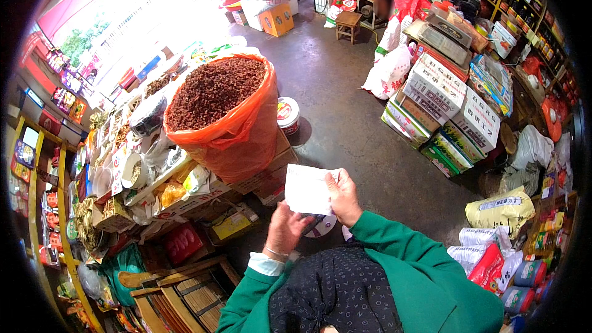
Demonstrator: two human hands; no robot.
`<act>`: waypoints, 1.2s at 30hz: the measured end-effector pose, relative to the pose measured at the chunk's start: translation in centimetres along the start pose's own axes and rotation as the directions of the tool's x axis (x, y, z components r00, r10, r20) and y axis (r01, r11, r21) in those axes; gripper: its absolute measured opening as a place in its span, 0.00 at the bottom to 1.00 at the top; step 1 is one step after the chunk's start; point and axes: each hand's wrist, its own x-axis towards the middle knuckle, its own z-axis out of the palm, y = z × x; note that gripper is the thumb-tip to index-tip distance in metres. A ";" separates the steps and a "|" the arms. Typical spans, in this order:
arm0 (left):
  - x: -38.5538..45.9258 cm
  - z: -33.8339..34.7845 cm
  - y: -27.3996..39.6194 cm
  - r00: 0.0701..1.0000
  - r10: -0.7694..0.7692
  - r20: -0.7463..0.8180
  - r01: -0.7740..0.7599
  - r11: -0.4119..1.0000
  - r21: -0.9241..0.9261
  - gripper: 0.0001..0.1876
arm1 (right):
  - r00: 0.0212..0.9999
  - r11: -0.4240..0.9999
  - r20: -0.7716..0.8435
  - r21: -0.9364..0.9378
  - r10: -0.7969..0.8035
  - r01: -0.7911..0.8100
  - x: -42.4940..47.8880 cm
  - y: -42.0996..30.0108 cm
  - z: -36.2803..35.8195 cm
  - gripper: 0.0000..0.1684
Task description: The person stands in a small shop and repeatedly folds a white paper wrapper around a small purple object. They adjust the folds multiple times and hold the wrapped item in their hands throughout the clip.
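Observation:
My right hand (pixel 345 198) pinches a white sheet of paper (pixel 307 188) by its right side, thumb on top. The sheet is overexposed, with faint marks near its upper left corner. Just below its lower left corner is my left hand (pixel 283 228), fingers spread and slightly blurred. Whether those fingers touch or grip the paper I cannot tell. Beyond the paper stands an orange plastic bag (pixel 231 143) heaped with dried reddish-brown spice (pixel 216 90) that looks like Sichuan peppercorns. A round white object (pixel 322 226) on the floor is partly hidden by my hands.
A white lidded tub (pixel 288 115) stands beside the bag. Stacked cartons (pixel 434 88) and sacks (pixel 389 71) line the right side. At left, a stall (pixel 152 185) bears dried goods; folded bamboo chairs (pixel 185 296) are at lower left. A wooden stool (pixel 348 24) is farther back.

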 end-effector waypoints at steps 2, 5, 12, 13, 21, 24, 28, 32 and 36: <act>-0.3 0.2 -0.7 0.998 -0.041 -0.056 0.045 0.997 0.067 0.23 | 1.000 0.999 0.025 -0.034 -0.007 0.007 -0.5 0.7 0.2 0.10; 0.2 0.0 -0.5 0.979 0.115 -0.170 -0.084 0.980 0.179 0.21 | 0.979 0.993 0.202 -0.121 0.018 0.006 -1.4 -0.5 0.2 0.12; -0.3 1.0 1.5 0.990 0.063 -0.123 -0.023 0.953 0.302 0.19 | 0.929 0.977 0.316 -0.153 0.193 -0.151 -0.8 -2.9 0.3 0.11; -0.4 0.9 1.4 0.988 0.091 -0.128 -0.046 0.946 0.320 0.19 | 0.919 0.976 0.335 -0.143 0.205 -0.166 -0.8 -2.8 0.3 0.11; -0.6 1.1 1.8 0.970 0.216 -0.112 -0.160 0.913 0.375 0.17 | 0.926 0.991 0.356 -0.092 0.127 -0.100 -0.4 -2.7 -0.9 0.07; -0.6 1.8 2.2 0.963 0.245 -0.116 -0.176 0.890 0.420 0.17 | 0.932 0.993 0.348 -0.097 0.102 -0.073 -0.6 -3.2 -0.4 0.07; -0.7 0.8 2.3 0.973 0.230 0.008 -0.174 0.708 0.684 0.12 | 0.831 0.693 0.368 -0.462 -0.418 0.553 -0.1 -6.5 0.2 0.17; -0.3 -0.4 1.7 0.959 0.270 0.091 -0.219 0.490 0.844 0.09 | 0.655 0.511 0.642 -0.438 -0.398 0.740 -0.2 -7.7 1.0 0.16; -0.5 1.2 2.4 0.902 0.314 0.296 -0.358 0.161 0.920 0.09 | 0.671 0.536 0.658 -0.451 -0.341 0.714 -0.4 -6.4 1.0 0.16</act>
